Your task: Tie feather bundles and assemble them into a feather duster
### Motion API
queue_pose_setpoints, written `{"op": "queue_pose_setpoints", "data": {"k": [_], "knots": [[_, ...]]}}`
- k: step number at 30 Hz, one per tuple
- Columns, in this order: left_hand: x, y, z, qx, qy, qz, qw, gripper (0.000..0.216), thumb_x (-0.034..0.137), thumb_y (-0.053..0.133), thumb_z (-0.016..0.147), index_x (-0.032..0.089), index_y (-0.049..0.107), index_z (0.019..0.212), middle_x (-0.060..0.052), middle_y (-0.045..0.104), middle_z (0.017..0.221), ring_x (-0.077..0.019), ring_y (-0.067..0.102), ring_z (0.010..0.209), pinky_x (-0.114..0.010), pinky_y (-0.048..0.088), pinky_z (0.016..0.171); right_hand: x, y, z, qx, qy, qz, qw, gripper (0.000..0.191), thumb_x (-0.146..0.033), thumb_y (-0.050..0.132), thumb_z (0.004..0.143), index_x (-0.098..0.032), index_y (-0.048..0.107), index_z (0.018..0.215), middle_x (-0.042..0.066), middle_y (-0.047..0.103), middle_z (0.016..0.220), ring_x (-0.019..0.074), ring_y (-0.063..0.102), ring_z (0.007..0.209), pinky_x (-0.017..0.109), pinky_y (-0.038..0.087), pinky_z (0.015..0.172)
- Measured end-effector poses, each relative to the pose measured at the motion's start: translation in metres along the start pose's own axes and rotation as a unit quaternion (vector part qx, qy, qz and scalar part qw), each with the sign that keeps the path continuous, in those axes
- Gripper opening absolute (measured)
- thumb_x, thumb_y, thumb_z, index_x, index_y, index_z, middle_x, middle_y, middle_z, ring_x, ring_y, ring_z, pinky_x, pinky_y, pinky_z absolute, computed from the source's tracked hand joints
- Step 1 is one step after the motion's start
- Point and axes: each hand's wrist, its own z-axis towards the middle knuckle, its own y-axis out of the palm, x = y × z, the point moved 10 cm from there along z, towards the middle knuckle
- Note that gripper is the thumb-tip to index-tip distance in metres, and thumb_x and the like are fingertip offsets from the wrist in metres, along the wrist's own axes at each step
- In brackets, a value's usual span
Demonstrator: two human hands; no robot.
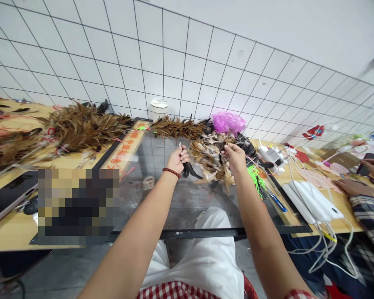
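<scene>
Over the glass tabletop point(162, 195), my left hand point(177, 158) is closed around dark feathers point(190, 170), whose black tips stick out below the fingers. Something small and pale shows above its fingertips, too small to name. My right hand point(234, 156) is pinched on a slim dark feather point(221, 157), partly hidden by the fingers. Beneath and beside that hand lies a loose pile of brown, white and black feathers point(205, 155). Behind both hands stretches a strung row of brown feathers point(179, 127).
A white lidded tub point(159, 109) and a pink plastic bag point(229, 122) stand at the back. Bunched brown feathers point(81, 126) lie left. Green string point(256, 179), a blue cutter point(279, 202) and white power banks with cables point(311, 203) are right, near another person's hand point(352, 187).
</scene>
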Motion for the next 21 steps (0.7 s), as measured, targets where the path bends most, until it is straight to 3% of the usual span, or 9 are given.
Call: {"op": "queue_pose_setpoints", "data": {"k": [2, 5, 9, 13, 17, 21], "knots": [[-0.012, 0.005, -0.001, -0.033, -0.032, 0.035, 0.998, 0.017, 0.02, 0.05, 0.09, 0.013, 0.055, 0.076, 0.005, 0.037, 0.055, -0.0018, 0.028, 0.038, -0.012, 0.021, 0.034, -0.009, 0.014, 0.008, -0.03, -0.004, 0.057, 0.998, 0.03, -0.037, 0.077, 0.063, -0.02, 0.054, 0.074, -0.007, 0.056, 0.055, 0.0063, 0.055, 0.047, 0.017, 0.046, 0.046], [-0.018, 0.006, -0.003, -0.048, -0.028, 0.072, 0.996, 0.013, 0.02, 0.059, 0.084, 0.012, 0.056, 0.075, 0.002, 0.045, 0.06, -0.0032, 0.039, 0.044, -0.012, 0.028, 0.036, -0.017, 0.05, 0.012, -0.073, -0.01, 0.072, 0.995, 0.032, -0.04, 0.074, 0.067, -0.021, 0.049, 0.074, -0.005, 0.06, 0.062, 0.0069, 0.055, 0.049, 0.018, 0.045, 0.046], [-0.025, 0.001, -0.007, -0.03, -0.067, 0.091, 0.993, 0.014, 0.019, 0.059, 0.084, 0.012, 0.055, 0.072, -0.004, 0.055, 0.065, -0.0075, 0.052, 0.051, -0.015, 0.039, 0.042, -0.044, 0.076, 0.001, -0.05, -0.145, 0.057, 0.987, 0.025, -0.044, 0.063, 0.077, -0.023, 0.051, 0.085, 0.001, 0.067, 0.085, 0.0133, 0.066, 0.077, 0.026, 0.054, 0.07], [-0.014, -0.008, -0.005, 0.027, -0.029, 0.059, 0.997, 0.018, 0.016, 0.05, 0.088, 0.012, 0.055, 0.072, -0.012, 0.067, 0.08, -0.014, 0.065, 0.068, -0.025, 0.053, 0.06, -0.059, 0.102, -0.027, -0.122, -0.275, -0.089, 0.949, 0.017, -0.038, 0.054, 0.086, -0.023, 0.061, 0.09, 0.004, 0.069, 0.1, 0.0171, 0.063, 0.099, 0.034, 0.049, 0.092], [0.001, -0.017, 0.0, 0.082, 0.045, 0.02, 0.995, 0.017, 0.008, 0.043, 0.087, 0.012, 0.057, 0.078, -0.01, 0.068, 0.078, -0.014, 0.066, 0.07, -0.025, 0.052, 0.063, -0.036, 0.124, -0.044, -0.243, -0.276, -0.257, 0.894, 0.016, -0.031, 0.052, 0.085, -0.023, 0.066, 0.089, 0.004, 0.071, 0.097, 0.0185, 0.065, 0.095, 0.034, 0.048, 0.091], [0.01, -0.023, 0.003, 0.099, 0.082, -0.015, 0.992, 0.012, 0.006, 0.047, 0.083, 0.015, 0.053, 0.077, -0.004, 0.066, 0.072, -0.0141, 0.066, 0.068, -0.027, 0.052, 0.065, -0.013, 0.124, -0.052, -0.274, -0.272, -0.344, 0.856, 0.018, -0.026, 0.052, 0.083, -0.023, 0.068, 0.09, 0.003, 0.072, 0.093, 0.0178, 0.066, 0.086, 0.031, 0.049, 0.084]]}}
